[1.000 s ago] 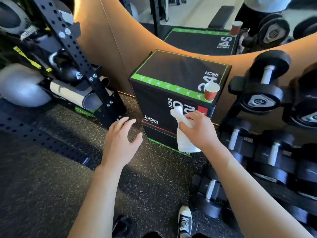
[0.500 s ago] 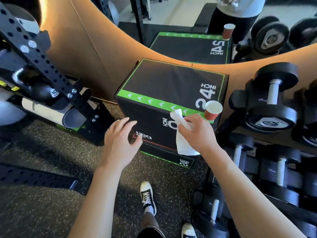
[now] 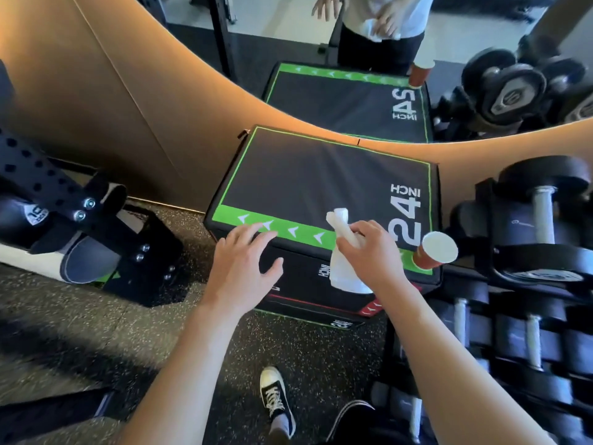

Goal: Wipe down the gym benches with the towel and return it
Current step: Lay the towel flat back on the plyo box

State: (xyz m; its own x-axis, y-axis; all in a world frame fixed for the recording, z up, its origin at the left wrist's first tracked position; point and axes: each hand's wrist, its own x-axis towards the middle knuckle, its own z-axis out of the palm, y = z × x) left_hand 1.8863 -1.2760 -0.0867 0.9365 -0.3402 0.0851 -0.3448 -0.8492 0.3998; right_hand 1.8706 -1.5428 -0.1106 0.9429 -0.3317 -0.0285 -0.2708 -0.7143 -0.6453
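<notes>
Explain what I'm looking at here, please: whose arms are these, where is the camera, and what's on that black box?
There is no machine: these are a person's bare arms, seen from a camera worn on their head, looking forward and down. The right hand holds a white towel in its grip, at the near edge of a black and green box marked 24 INCH. The left hand is open, fingers at that same edge. A red paper cup stands on the box's near right corner. Dumbbells sit on a rack to the right. A mirror behind reflects it all.
</notes>
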